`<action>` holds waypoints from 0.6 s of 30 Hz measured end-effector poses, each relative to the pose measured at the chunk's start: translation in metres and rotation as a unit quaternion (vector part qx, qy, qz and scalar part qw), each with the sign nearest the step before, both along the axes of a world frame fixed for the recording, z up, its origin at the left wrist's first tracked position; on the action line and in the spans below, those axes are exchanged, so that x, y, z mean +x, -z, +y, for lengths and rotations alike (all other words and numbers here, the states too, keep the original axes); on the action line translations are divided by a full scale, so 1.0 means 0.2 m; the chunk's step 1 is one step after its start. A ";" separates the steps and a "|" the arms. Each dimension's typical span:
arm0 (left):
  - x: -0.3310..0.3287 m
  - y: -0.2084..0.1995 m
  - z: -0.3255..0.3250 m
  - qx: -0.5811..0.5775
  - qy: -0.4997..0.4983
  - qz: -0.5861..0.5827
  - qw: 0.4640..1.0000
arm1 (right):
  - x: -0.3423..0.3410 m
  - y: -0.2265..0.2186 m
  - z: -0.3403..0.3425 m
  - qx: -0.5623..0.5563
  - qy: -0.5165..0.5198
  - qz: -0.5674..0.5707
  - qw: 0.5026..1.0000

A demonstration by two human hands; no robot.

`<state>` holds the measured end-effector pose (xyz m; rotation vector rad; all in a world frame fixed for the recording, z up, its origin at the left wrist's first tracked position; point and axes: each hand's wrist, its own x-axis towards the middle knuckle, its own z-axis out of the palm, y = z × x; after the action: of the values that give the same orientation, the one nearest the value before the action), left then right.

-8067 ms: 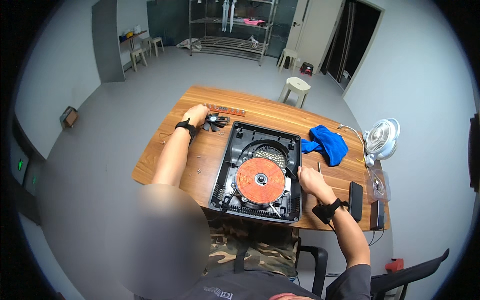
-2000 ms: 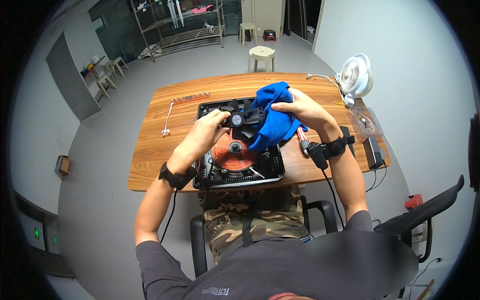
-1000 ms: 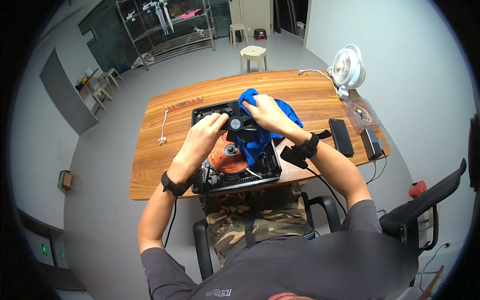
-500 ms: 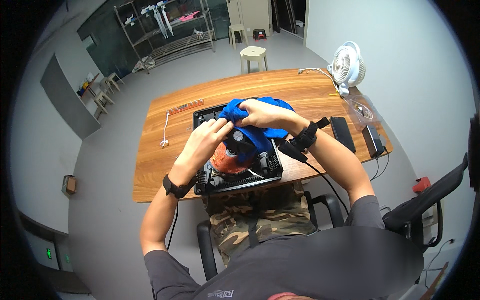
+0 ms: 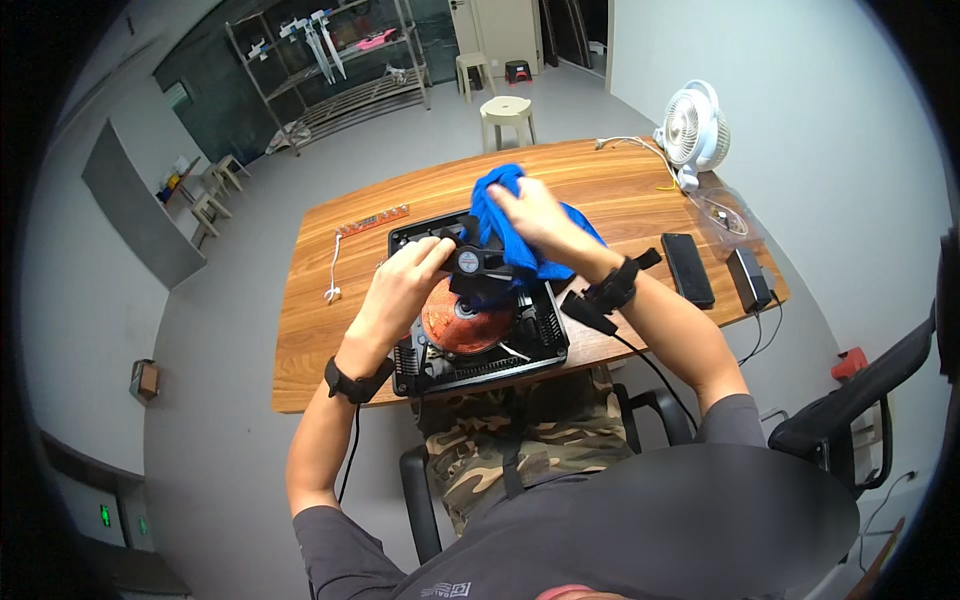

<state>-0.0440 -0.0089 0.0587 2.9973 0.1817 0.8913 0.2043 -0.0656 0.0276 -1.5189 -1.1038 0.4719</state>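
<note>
The left hand (image 5: 402,288) was in the middle of the frame, and its fingers pinched the edge of a small black fan (image 5: 468,262). The fan was up over an open black box (image 5: 475,381), near the center of the frame. The right hand (image 5: 540,222), just up and to the right of it, gripped a bunched blue cloth (image 5: 494,213). The cloth was close by the fan, but I could not tell just where they touched. Inside the box, below the fan, was a round orange coil (image 5: 465,326).

The box sat on a brown wood table (image 5: 310,350). Toward the upper left of the table lay a thin orange strip (image 5: 372,219) with a white cord (image 5: 333,270). At the right side of the frame were a flat black phone (image 5: 688,270) and a black block (image 5: 747,281). A white fan (image 5: 694,132) stood at the upper right, near a clear tray (image 5: 708,205).
</note>
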 end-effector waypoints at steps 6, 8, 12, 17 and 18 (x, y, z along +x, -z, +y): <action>-0.09 0.07 0.06 -0.072 -0.088 -0.022 0.993 | 0.01 -0.21 -0.18 0.027 -0.169 0.190 0.967; -0.08 0.08 0.07 -0.093 -0.118 -0.037 0.988 | -0.15 -0.34 -0.28 -0.004 -0.186 0.185 0.965; -0.01 0.07 0.07 -0.115 -0.103 -0.097 0.983 | -0.18 -0.24 -0.20 0.010 -0.278 -0.063 0.959; 0.08 0.04 0.03 -0.200 -0.100 -0.080 0.971 | -0.23 -0.13 -0.05 0.169 -0.169 -0.225 0.945; 0.08 0.04 0.03 -0.206 -0.100 -0.078 0.970 | -0.23 -0.13 -0.03 0.166 -0.153 -0.226 0.948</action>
<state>-0.0279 -0.0030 0.0509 2.5452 0.5940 0.9599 0.1579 -0.0726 0.0528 -1.1847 -1.7007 0.1275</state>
